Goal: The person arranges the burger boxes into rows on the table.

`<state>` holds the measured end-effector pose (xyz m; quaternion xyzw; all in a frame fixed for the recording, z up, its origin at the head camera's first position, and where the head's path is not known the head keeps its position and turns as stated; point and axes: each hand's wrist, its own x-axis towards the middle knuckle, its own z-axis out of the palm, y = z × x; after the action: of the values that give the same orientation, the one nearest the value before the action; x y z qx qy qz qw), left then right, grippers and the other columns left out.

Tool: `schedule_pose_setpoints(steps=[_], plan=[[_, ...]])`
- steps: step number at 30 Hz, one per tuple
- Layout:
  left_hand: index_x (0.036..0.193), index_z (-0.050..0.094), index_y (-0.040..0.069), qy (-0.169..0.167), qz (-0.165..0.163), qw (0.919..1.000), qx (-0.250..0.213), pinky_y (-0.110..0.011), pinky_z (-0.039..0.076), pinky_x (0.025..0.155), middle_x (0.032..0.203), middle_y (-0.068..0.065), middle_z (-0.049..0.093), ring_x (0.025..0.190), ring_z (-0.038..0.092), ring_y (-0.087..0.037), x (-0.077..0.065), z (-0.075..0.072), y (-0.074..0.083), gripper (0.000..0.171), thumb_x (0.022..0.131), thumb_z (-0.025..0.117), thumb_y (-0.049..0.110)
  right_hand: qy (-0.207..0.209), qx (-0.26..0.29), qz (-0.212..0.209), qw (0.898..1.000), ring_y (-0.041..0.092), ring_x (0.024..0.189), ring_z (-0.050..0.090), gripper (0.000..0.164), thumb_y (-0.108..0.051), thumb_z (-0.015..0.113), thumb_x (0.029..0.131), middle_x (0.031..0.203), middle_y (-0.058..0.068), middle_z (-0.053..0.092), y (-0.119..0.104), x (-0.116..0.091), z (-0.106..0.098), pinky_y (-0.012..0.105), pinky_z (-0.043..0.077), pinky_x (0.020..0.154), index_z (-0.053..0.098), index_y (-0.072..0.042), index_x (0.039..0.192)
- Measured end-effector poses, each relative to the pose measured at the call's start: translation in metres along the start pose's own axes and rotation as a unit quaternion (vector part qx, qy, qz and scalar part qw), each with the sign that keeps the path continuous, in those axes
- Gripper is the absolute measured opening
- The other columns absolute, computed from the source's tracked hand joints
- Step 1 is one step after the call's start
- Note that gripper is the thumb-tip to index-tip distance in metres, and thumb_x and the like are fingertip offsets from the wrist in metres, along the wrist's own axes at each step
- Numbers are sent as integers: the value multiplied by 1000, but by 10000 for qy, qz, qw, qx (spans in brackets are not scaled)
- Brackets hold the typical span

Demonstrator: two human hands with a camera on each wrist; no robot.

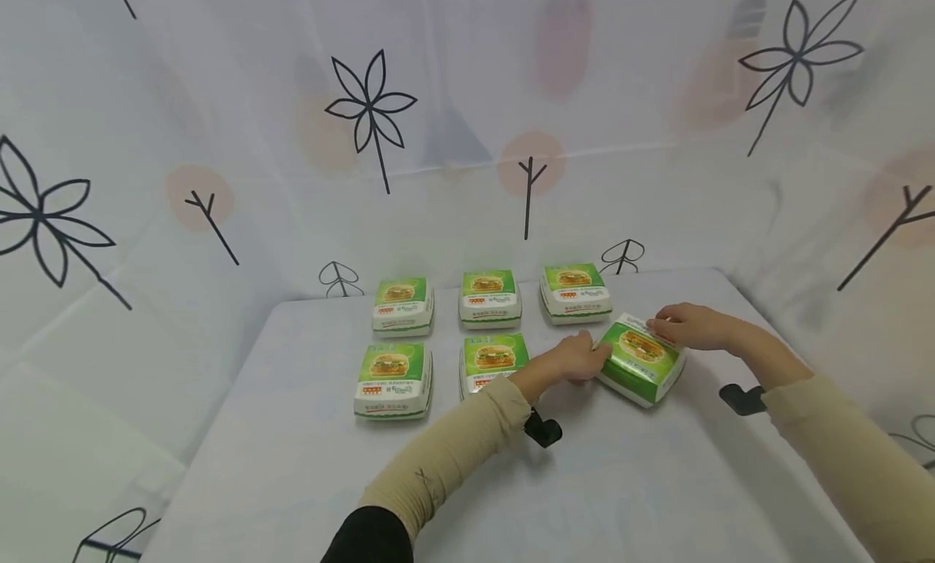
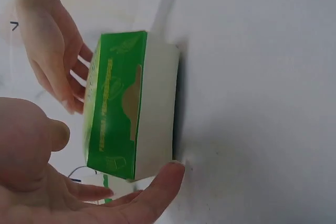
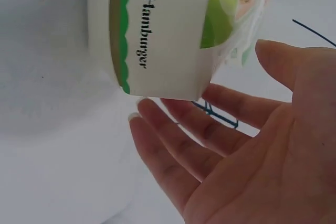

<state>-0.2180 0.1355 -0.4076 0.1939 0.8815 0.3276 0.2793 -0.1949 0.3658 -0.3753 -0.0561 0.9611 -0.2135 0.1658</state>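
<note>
A green-and-white hamburger box (image 1: 643, 360) sits turned at an angle on the right of the table, a burger picture on its lid. My left hand (image 1: 573, 358) is at its left corner, fingers mostly straight; in the left wrist view one fingertip (image 2: 173, 171) lies right at the box's lower corner. At the opposite end is my right hand (image 1: 690, 326), its fingers loosely extended in the right wrist view, with fingertips at the edge of the white end panel (image 3: 163, 72). Neither hand's fingers wrap round the box.
Behind stand three matching boxes in a row: left (image 1: 403, 307), middle (image 1: 490, 299) and right (image 1: 575, 294). Two more stand nearer, a left one (image 1: 394, 382) and one (image 1: 494, 356) partly hidden by my left forearm. The white table (image 1: 292, 466) ends at a patterned cloth backdrop (image 1: 453, 206).
</note>
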Motion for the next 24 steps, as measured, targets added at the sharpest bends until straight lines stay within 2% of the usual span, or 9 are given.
schedule_pose_setpoints(steps=[3, 6, 9, 11, 14, 16, 18, 22, 24], plan=[[140, 33, 3, 41, -25, 9997, -239, -32, 53, 69, 119, -13, 51, 72, 60, -18, -4, 2, 4, 63, 97, 42, 48, -17, 20, 30, 10000, 51, 115, 43, 67, -47, 40, 98, 127, 34, 46, 2, 1, -2, 60, 44, 83, 45, 12, 129], [144, 31, 7, 238, 48, 9996, -129, -30, 50, 85, 138, -9, 43, 99, 57, -14, -5, 6, 7, 67, 95, 46, 50, -204, 191, 75, 9996, 47, 115, 46, 66, -47, 41, 98, 129, 32, 46, 5, 0, -1, 55, 46, 83, 44, 10, 131], [143, 34, 10, 467, 174, 9987, 62, -27, 44, 93, 138, -4, 44, 113, 48, -11, -1, 6, 6, 61, 95, 50, 44, -339, 407, 98, 9985, 38, 108, 52, 64, -44, 43, 98, 128, 31, 46, 4, -4, 3, 46, 50, 80, 43, 11, 130], [140, 38, 11, 461, 208, 9987, -102, -28, 48, 88, 132, -4, 49, 108, 54, -12, 3, 4, 6, 54, 96, 52, 36, -360, 499, 115, 9980, 32, 100, 55, 61, -41, 43, 99, 121, 28, 50, 1, -5, 5, 42, 51, 76, 43, 12, 129], [136, 42, 9, 304, 317, 9983, -393, -26, 52, 68, 121, -7, 53, 86, 57, -11, 7, -4, 4, 44, 97, 52, 26, -416, 623, 174, 9970, 23, 89, 55, 54, -35, 44, 99, 107, 20, 57, -5, -6, 7, 36, 51, 70, 47, 13, 124], [137, 41, 8, 218, 321, 9977, -551, -26, 54, 62, 123, -9, 52, 81, 58, -13, 7, -9, 4, 44, 97, 52, 24, -410, 608, 169, 9972, 21, 85, 56, 52, -33, 45, 99, 103, 16, 58, -8, -6, 7, 35, 52, 68, 47, 13, 123], [139, 38, 7, 219, 334, 9980, -496, -28, 55, 62, 127, -10, 50, 83, 58, -14, 7, -11, 5, 47, 97, 52, 24, -332, 577, 150, 9977, 24, 89, 58, 55, -34, 46, 98, 109, 23, 57, -10, -8, 6, 37, 53, 70, 44, 14, 126], [144, 27, 7, 224, 3, 9988, -442, -30, 56, 62, 134, -13, 45, 82, 57, -15, 3, -10, 4, 62, 95, 54, 33, -179, 536, 56, 9984, 33, 98, 59, 70, -42, 48, 96, 128, 35, 43, -10, -9, 4, 45, 53, 75, 30, 11, 137], [145, 24, 7, 144, -164, 9985, -497, -31, 56, 62, 132, -14, 45, 79, 58, -16, 1, -6, 4, 67, 94, 56, 37, -247, 672, 38, 9974, 35, 103, 57, 72, -44, 48, 96, 131, 35, 39, -9, -7, 3, 46, 52, 78, 24, 6, 142]])
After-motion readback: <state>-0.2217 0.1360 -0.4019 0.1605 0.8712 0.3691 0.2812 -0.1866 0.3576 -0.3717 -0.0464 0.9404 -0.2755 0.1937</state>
